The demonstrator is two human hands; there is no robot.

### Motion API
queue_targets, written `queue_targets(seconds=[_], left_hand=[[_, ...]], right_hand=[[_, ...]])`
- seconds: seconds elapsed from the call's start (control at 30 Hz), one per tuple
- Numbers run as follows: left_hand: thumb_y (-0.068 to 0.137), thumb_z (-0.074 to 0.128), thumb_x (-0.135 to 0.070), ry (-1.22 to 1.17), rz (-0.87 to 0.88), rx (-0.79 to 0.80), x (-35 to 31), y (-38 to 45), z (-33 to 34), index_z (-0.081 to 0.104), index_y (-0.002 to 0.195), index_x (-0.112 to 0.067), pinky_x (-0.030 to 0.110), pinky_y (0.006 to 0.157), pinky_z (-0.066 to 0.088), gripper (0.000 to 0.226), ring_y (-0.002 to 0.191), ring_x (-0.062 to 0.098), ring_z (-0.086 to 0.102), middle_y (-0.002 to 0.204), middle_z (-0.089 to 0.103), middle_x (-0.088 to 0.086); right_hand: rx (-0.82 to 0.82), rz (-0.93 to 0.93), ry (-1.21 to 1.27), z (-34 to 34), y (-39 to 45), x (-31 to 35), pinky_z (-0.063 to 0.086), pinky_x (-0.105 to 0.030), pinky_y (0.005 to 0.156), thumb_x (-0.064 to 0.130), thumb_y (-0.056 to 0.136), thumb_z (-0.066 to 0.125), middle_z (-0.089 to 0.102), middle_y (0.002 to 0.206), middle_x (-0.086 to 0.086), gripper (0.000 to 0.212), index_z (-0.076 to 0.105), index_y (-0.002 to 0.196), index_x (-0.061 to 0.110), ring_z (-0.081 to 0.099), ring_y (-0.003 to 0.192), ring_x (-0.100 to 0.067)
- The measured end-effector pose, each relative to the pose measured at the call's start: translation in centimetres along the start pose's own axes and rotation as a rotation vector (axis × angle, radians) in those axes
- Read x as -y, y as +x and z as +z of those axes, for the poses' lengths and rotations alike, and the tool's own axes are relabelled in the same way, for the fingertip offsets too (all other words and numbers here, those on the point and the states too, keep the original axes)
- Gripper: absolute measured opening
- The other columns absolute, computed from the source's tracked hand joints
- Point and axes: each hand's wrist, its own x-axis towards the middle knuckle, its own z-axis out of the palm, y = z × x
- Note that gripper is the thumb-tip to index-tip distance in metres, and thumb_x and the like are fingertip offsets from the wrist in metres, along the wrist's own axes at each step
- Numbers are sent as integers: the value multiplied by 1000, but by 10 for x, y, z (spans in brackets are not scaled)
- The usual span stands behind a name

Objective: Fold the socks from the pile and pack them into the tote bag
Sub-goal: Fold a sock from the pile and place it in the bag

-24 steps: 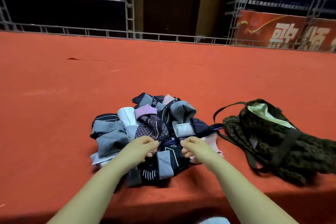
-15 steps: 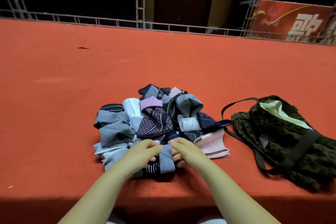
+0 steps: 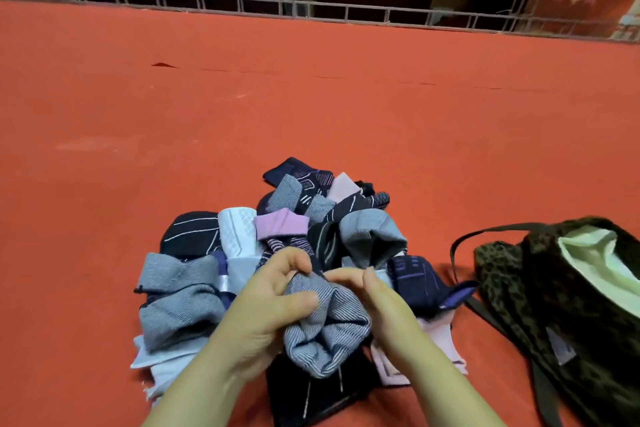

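We log: left hand and right hand both grasping a grey striped sock, seemingly bunched, lower centre; tote bag right.

Counted: two hands, one tote bag, one sock pile, one carpet

We count two hands, the left hand and the right hand, both on one grey striped sock. We see one leopard-print tote bag with one dark strap loop showing, and one pile of socks (too tangled for us to give an exact total). In it we can pick out one lilac cuff, one white textured sock and one pale pink sock. All lie on one red carpet, with one metal truss rail behind.
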Motion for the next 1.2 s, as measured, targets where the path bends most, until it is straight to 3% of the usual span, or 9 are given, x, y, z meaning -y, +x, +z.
queue_targets(seconds=[0.17,0.37,0.5,0.6,0.7,0.9,0.97,1.07,1.2], left_hand=[[35,96,-19,-93,79,23,11,10,13,55,88,-14,26,52,53,68,62,18,63,78,64,12],[32,97,-22,-91,59,-63,44,-10,26,50,89,-10,26,52,53,75,59,19,62,72,62,13],[29,97,-23,-78,62,-68,46,-23,37,62,74,-11,26,49,52,59,54,21,62,70,64,17],[50,86,-14,74,98,-174,33,-26,44,64,57,-16,17,42,45,23,46,10,56,56,59,6],[81,61,4,144,128,-338,27,-17,33,56,62,-8,14,38,40,23,41,7,51,52,55,4],[89,54,-21,102,37,-445,47,-7,24,65,75,-8,28,60,48,23,65,20,62,73,67,9],[88,57,-24,240,175,-478,51,-14,24,69,80,-16,28,68,46,16,81,20,59,81,67,0],[72,61,-36,641,546,-364,45,-33,30,67,75,-29,15,69,43,9,74,4,56,76,63,-10],[71,61,-40,994,526,-74,49,-35,36,68,74,-32,11,74,42,10,79,2,60,84,65,-14]], right_hand=[[76,-136,18,-10,1,-5,26,-51,114,84,74,42,57,132,-7,73,67,117,30,47,130,-26],[59,-102,63,4,-37,-17,41,-57,85,88,67,46,58,85,-9,66,63,82,27,50,87,-23],[-127,-145,-100,10,-54,2,49,-23,68,65,87,45,65,62,7,57,74,66,19,58,66,2],[-122,-180,-227,-4,-53,14,42,-36,60,80,69,49,56,65,4,84,62,66,-2,49,65,-9],[-130,-54,-304,-22,-52,24,30,-35,58,69,62,55,42,64,-4,60,54,63,9,37,63,-12],[-107,191,4,-20,-60,18,47,-31,70,36,72,74,68,82,-15,34,69,81,4,60,76,-23],[-177,211,62,-17,-58,17,49,-35,78,35,72,75,70,92,-19,38,71,86,0,63,83,-27],[-250,207,57,-8,-59,18,44,-39,75,52,55,82,66,89,-21,73,66,92,-8,58,82,-28],[-212,135,75,4,-63,17,44,-40,76,41,79,69,65,87,-19,45,67,90,-2,58,83,-27]])
